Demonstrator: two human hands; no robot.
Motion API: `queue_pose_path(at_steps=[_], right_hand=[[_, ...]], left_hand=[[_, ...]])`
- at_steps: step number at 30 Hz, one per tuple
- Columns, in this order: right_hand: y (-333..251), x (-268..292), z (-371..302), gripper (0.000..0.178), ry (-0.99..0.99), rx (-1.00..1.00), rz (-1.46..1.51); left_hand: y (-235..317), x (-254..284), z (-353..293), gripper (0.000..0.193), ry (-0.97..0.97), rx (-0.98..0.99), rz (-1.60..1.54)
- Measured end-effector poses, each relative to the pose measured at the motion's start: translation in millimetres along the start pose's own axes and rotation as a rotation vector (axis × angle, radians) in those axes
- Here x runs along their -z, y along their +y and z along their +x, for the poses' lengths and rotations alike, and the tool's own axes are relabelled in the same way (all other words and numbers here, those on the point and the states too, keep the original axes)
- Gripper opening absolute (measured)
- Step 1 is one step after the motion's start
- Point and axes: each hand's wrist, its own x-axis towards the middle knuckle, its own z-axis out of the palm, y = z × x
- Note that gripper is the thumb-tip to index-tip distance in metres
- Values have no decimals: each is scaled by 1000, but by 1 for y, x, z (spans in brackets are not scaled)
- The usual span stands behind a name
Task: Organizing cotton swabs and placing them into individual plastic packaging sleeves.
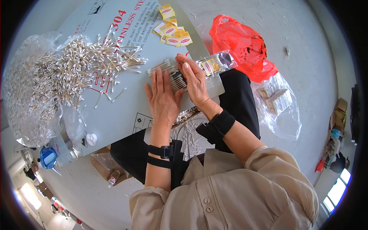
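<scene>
My left hand (pixel 163 99) lies with its fingers stretched over a row of cotton swabs (pixel 178 82) on the table. Beside it, my right hand (pixel 196 85) stands on edge, fingers extended and slightly cupped, at the other side of the row. Something dark shows among the swabs between the hands; its kind is hidden. More swabs (pixel 161 67) stick out past my left fingertips. Just right of my right hand lies a clear packet (pixel 211 66) of swabs with a yellow card in it.
A big heap of loose cotton swabs (pixel 73 65) spreads from a clear bag (pixel 19 88) at the left. Yellow cards (pixel 173 31) lie at the table's far edge. A red plastic bag (pixel 241 46) and a clear bag (pixel 281 111) with packets sit at right. More swabs (pixel 189 140) lie by my lap.
</scene>
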Motion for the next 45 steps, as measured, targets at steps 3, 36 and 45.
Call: queue_pose_path(at_steps=[3,36,45], right_hand=[[-2,2,5,33,-8,34,-45],[-26,19,40,11,-410,369,-1081],[-31,17,47,7,-462,338,-1129]], left_hand=[[0,-5,-6,73,15,-14,-27],[8,-5,-11,75,53,19,-23],[13,-16,-9,74,113,57,-41]])
